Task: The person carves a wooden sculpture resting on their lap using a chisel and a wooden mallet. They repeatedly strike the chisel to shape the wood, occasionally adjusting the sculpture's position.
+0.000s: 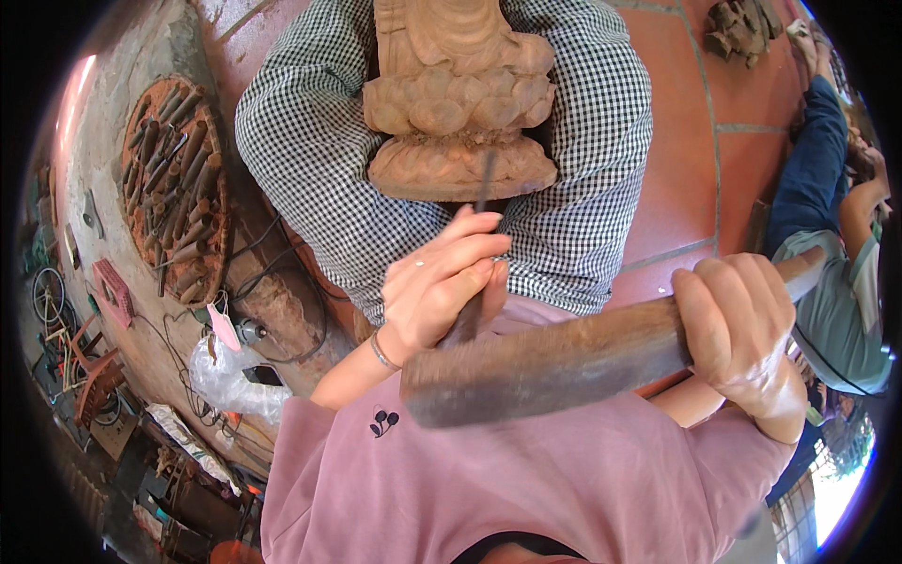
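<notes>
Terracotta-tiled floor (672, 141); at lower right, a bright opening (839, 503), perhaps a doorway.

Statue (458, 105) between the legs (601, 141); basket (225, 221) (holding tools (194, 169)) left.

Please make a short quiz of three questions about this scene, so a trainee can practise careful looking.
1. Multiple choice: Which hand grips the wooden mallet? (a) left, (b) right, (c) both.
2. True or false: The round basket lies on the person's right side.
3. Fill in: The left hand holds a chisel; in this view, its blade overlaps the base of the brown ____.

Key:
1. b, the right hand.
2. False; the basket is on the left.
3. Carving.
</notes>
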The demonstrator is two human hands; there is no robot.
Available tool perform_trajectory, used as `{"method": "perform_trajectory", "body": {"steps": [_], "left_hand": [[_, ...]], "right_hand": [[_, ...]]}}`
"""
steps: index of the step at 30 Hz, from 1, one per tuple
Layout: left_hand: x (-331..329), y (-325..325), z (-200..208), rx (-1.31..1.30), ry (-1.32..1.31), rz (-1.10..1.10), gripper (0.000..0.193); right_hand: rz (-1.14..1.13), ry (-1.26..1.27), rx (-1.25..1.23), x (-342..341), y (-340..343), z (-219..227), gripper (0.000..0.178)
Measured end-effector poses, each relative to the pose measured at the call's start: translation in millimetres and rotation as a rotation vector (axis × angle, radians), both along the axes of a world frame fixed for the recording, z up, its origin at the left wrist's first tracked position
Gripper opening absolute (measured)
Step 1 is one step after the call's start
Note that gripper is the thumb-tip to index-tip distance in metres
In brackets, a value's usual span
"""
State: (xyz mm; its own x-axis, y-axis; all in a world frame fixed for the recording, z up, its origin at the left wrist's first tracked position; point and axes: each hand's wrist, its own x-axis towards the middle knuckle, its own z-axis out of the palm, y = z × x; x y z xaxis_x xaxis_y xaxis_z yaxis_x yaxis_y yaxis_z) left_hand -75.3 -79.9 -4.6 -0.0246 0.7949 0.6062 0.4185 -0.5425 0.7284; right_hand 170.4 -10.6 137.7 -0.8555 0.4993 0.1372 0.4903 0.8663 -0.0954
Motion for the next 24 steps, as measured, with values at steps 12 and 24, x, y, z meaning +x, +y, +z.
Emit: {"method": "perform_trajectory", "body": {"steps": [12,24], "left_hand": [[-2.3,19.4,2.4,0.041,-0.190,-0.570,0.034],[-13.9,33.7,16.0,-0.090,-0.407,-0.583,0.015]], "right_hand": [[-0.093,0.218,-0.107,12.0,-3.9,-17.7,0.044],[-0.079,0.138,0.003,12.3,-2.8,-11.3,0.046]]}}
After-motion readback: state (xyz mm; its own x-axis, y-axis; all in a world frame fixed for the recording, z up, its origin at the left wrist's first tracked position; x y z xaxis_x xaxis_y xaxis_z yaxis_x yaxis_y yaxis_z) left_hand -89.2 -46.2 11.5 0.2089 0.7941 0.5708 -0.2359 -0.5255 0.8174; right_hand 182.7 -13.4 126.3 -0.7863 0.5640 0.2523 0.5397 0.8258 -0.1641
